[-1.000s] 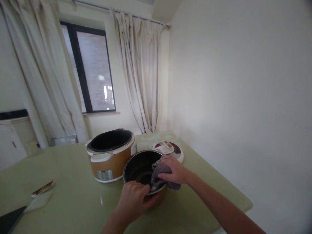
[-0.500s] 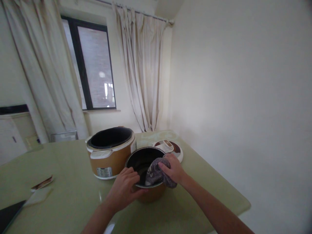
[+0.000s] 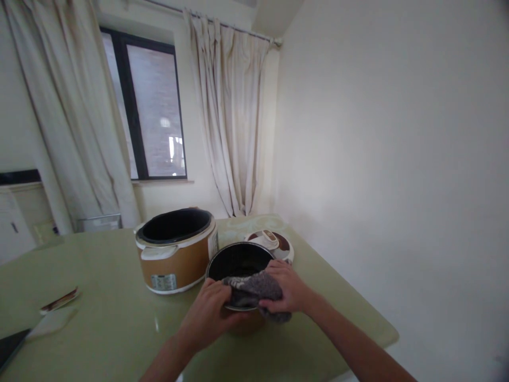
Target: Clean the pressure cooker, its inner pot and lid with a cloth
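Note:
A dark-lined inner pot (image 3: 238, 255) with a brown outside stands on the pale green table in front of me. My left hand (image 3: 212, 307) grips its near left rim, thumb outside and fingers over the edge. In my right hand (image 3: 288, 286) is a bunched grey cloth (image 3: 258, 286), draped over the near right rim and partly inside the pot. The cloth's left end reaches close to my left fingers; whether they touch it I cannot tell. Behind to the left sits the rice cooker body (image 3: 177, 265), lidless, with a dark interior.
A round white and brown lid (image 3: 274, 241) lies behind the pot. At the table's left are a small brown-and-white item (image 3: 59, 301) and a dark flat object (image 3: 11, 345). The table (image 3: 350, 318) ends near the white wall on the right. Curtains and a window are behind.
My right hand has moved the cloth from the inside wall up across the near rim, its end swinging left toward my left hand. My left hand still holds the rim.

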`<state>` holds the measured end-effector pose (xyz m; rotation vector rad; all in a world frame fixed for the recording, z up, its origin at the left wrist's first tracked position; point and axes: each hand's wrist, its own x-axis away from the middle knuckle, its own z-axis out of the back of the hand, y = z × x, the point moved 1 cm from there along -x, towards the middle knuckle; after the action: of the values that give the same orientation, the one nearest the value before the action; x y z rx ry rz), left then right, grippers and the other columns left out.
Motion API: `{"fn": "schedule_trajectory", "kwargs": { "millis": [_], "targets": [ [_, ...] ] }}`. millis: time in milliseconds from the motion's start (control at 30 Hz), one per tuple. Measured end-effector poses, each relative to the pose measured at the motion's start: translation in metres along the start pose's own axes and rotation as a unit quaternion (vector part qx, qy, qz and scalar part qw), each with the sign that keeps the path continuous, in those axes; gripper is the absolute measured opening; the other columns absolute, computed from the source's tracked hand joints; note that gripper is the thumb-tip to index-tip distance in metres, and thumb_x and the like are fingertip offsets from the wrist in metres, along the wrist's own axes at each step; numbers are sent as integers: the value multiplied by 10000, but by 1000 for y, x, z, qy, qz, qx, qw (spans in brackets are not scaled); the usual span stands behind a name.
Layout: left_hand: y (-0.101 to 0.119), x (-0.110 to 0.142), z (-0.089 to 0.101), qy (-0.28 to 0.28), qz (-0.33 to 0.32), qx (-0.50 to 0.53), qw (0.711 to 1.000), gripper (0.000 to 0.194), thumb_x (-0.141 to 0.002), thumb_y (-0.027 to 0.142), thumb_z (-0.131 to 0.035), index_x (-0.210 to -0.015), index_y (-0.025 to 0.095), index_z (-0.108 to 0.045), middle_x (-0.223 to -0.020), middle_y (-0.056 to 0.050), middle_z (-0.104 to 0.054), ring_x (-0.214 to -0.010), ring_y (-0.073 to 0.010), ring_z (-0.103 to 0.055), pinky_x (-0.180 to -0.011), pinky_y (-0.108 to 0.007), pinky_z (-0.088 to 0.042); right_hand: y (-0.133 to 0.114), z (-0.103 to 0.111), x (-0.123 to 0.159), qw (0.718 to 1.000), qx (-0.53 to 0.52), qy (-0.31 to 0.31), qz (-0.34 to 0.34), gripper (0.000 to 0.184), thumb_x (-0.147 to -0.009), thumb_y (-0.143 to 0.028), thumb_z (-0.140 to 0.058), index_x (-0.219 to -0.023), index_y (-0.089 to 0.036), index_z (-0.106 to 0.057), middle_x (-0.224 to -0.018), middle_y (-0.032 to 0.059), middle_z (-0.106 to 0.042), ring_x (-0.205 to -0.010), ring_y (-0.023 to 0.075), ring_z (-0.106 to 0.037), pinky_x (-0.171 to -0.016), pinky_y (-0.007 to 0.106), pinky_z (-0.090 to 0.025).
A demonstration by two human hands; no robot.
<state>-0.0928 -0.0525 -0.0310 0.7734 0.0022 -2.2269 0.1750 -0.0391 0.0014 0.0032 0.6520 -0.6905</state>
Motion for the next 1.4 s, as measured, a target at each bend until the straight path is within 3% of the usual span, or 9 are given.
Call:
{"fn": "schedule_trajectory", "kwargs": {
  "millis": [167,333,433,567,667,867,1133,1300,1400],
  "targets": [
    [-22,-5,26,-57,-12,16,998,346,-870,446,-798,-785,213,-557,-832,-12,-640,-880,-225,-584,-806,-341,-431,13,-7,-6,999,16,36,-28,358,-860,-590,-676,-796,-238,-662,-785,48,-680,-852,255,-622,-852,399,-460],
    [10,6,17,-29,-20,-29,999,217,-825,158,-648,-1032,211,-611,-990,-58,-667,-952,-271,-586,-901,-429,-455,-43,-43,-18,972,124,88,-180,367,-919,-544,-632,-775,-208,-674,-788,91,-695,-889,282,-620,-909,433,-438],
    [18,14,4,9,-2,-37,999,233,-783,190,-694,-999,206,-606,-971,-76,-678,-927,-294,-597,-904,-469,-478,-78,-48,-22,968,130,53,-209,417,-974,-503,-574,-1165,-160,-712,-981,131,-757,-974,317,-636,-941,478,-415],
    [0,17,6,26,-48,25,998,284,-794,250,-754,-1047,218,-629,-1062,-85,-726,-981,-292,-646,-904,-441,-503,-95,-42,-17,984,106,-28,-137,842,-922,-660,-617,-1620,-276,-347,-1321,140,-691,-1101,351,-616,-964,506,-417],
    [-10,13,13,1,-47,34,998,243,-786,179,-760,-1004,217,-660,-1035,-66,-748,-973,-276,-664,-890,-416,-494,-88,-40,-12,986,115,-76,-93,985,-767,-812,-706,-1558,-297,-421,-1407,160,-622,-1162,383,-585,-995,535,-420],
    [-9,11,13,-43,-37,-26,998,177,-833,214,-806,-823,203,-629,-854,-33,-702,-838,-239,-630,-780,-372,-444,-58,-26,-17,978,100,-178,-36,691,-824,-659,-739,-1351,-232,-608,-1195,115,-689,-1056,313,-626,-930,432,-455],
    [-33,6,29,-82,-118,-22,989,177,-992,399,-702,-995,224,-681,-884,-12,-706,-854,-212,-636,-766,-351,-426,-17,8,-20,978,28,-207,13,564,-792,-598,-816,-1207,-245,-670,-1098,50,-719,-1051,254,-649,-914,352,-437],
    [-27,8,36,-62,-101,-25,993,27,-987,246,-638,-1011,235,-642,-993,-34,-707,-993,-247,-638,-1000,-444,-454,-36,-1,-24,979,60,-188,-44,619,-794,-668,-771,-1223,-242,-643,-1098,71,-728,-1039,292,-668,-890,382,-456],
    [-11,17,24,-17,-75,-30,997,290,-852,137,-627,-1125,232,-610,-1152,-82,-694,-1125,-293,-614,-1084,-504,-446,-67,-16,-33,974,97,-184,-86,592,-786,-589,-777,-1218,-214,-623,-1062,95,-739,-968,313,-689,-853,404,-475]
  ]
}}
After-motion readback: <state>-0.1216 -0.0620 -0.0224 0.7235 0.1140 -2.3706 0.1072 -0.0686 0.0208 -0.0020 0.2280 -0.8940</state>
